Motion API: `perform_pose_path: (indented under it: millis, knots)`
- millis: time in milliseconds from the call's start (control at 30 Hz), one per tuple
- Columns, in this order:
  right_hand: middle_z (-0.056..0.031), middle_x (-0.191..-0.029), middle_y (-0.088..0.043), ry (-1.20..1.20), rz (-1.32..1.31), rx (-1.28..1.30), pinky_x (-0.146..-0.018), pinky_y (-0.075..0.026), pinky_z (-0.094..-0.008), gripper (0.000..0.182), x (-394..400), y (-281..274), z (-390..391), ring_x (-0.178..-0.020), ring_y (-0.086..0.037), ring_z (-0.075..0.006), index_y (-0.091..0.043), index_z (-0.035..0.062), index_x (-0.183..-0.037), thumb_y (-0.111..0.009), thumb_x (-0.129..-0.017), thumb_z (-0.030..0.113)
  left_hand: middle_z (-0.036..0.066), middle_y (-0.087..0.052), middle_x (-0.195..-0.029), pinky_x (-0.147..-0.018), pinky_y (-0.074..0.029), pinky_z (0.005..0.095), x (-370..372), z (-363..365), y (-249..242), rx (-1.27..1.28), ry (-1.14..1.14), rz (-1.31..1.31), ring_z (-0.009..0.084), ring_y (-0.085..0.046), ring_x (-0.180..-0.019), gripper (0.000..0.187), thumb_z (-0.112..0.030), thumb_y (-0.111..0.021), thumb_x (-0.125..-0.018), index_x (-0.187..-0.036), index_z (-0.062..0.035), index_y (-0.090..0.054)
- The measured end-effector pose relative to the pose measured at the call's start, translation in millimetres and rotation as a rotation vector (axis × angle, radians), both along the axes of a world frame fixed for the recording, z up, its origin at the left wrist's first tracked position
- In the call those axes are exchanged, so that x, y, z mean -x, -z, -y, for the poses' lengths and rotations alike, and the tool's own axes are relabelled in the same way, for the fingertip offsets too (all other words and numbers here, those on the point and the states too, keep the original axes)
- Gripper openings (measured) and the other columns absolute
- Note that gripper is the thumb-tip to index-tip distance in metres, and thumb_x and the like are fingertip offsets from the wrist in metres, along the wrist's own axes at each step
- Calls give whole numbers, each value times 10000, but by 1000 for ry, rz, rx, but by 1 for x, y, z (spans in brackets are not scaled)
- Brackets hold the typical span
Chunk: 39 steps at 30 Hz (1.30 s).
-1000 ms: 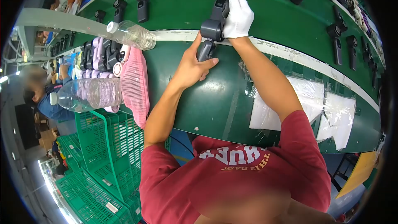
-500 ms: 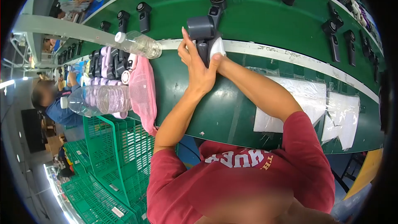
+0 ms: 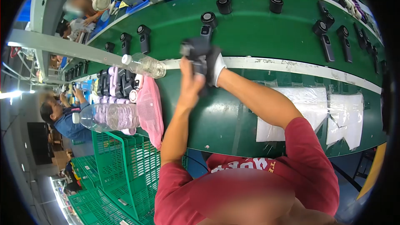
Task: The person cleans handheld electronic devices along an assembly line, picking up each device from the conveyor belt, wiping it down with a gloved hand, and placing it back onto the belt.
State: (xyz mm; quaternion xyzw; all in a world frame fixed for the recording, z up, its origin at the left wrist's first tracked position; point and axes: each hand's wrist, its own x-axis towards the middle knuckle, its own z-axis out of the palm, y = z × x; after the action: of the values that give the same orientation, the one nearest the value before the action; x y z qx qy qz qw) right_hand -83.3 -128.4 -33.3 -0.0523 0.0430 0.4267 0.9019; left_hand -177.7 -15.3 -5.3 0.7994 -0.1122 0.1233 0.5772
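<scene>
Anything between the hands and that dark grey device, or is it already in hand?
Nothing visible in between. The bare left hand and white-gloved right hand both grip the dark grey device, above the green bench. Motion blur hides finger detail.

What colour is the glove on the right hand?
White, seen in the head view: the glove on the right hand.

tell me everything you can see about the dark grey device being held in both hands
The dark grey device is motion-blurred, so fine detail is lost. It looks like matte plastic, with a blocky head and a narrower handle running down between the hands. It is held above the green bench near the white strip. The bare left hand wraps its handle; the white-gloved right hand grips its other side.
</scene>
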Motion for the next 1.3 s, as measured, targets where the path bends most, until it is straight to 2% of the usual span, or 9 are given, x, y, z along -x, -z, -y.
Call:
perform_pose_path:
  millis: [67,200,433,500,700,767,900,1167,1300]
  knots:
    - [-70,-1103,-640,-13,71,-302,-892,-513,-332,341,9,23,4,-1003,-610,-194,-586,134,-1123,-423,-1013,413,216,-286,-1503,-1190,-210,453,-3,27,5,-345,-39,184,358,-317,-1404,934,-466,-626,-930,-1570,23,-154]
    - [-52,-981,-673,152,221,249,-762,-541,-341,313,11,45,-35,-867,-659,-178,-598,116,-1048,-382,-1029,342,238,-343,-1339,-1113,-301,443,-8,38,-4,43,-23,250,382,-411,-1245,811,-391,-660,-892,-1470,53,-304]
    - [-61,-734,-563,-169,679,904,-542,-454,-382,298,12,-14,7,-584,-556,-200,-646,54,-971,-454,-992,281,158,-568,-1016,-901,-384,438,-90,16,-70,-350,-371,251,335,-528,-977,461,-279,-742,-873,-1154,37,-561]
    - [89,-505,-305,-105,228,609,-386,-192,-288,409,-1,-26,17,-380,-230,-75,-343,238,-605,-489,-985,280,214,-649,-1149,-1021,-366,478,-147,-20,-48,-387,-512,136,376,-591,-1105,581,-349,-708,-899,-1336,9,-571]
    - [58,-494,-287,43,-15,19,-438,-230,-316,466,-54,-4,68,-394,-281,-126,-339,227,-525,-486,-954,335,233,-645,-1208,-1055,-306,581,-199,-69,12,-977,-730,-284,433,-504,-1254,582,-440,-666,-907,-1303,-18,-603]
    - [44,-483,-306,109,-89,-64,-432,-255,-323,462,-69,9,75,-386,-315,-152,-368,211,-523,-491,-944,354,255,-627,-1217,-1050,-312,583,-198,-66,37,-1170,-969,132,437,-491,-1241,594,-473,-652,-907,-1297,-28,-611]
    - [25,-478,-330,273,-66,-54,-439,-293,-338,489,-86,16,85,-398,-323,-168,-405,196,-524,-443,-980,369,292,-587,-1248,-1029,-391,567,-172,-10,10,-977,-516,-266,455,-509,-1218,650,-595,-596,-891,-1184,-19,-669]
    - [-1,-511,-371,254,-37,-4,-453,-320,-338,524,-88,12,85,-427,-370,-185,-445,175,-577,-411,-1026,444,231,-707,-945,-647,-557,359,-131,10,-13,-295,-456,-333,245,-724,-790,620,-168,-767,-851,-1268,136,-424]
    - [17,-492,-330,293,-78,123,-422,-282,-333,533,-82,0,73,-401,-324,-174,-422,199,-594,-461,-1032,501,154,-634,-835,-498,-528,327,-94,4,-13,64,-217,-168,178,-645,-628,708,-37,-730,-863,-1434,-11,-312]
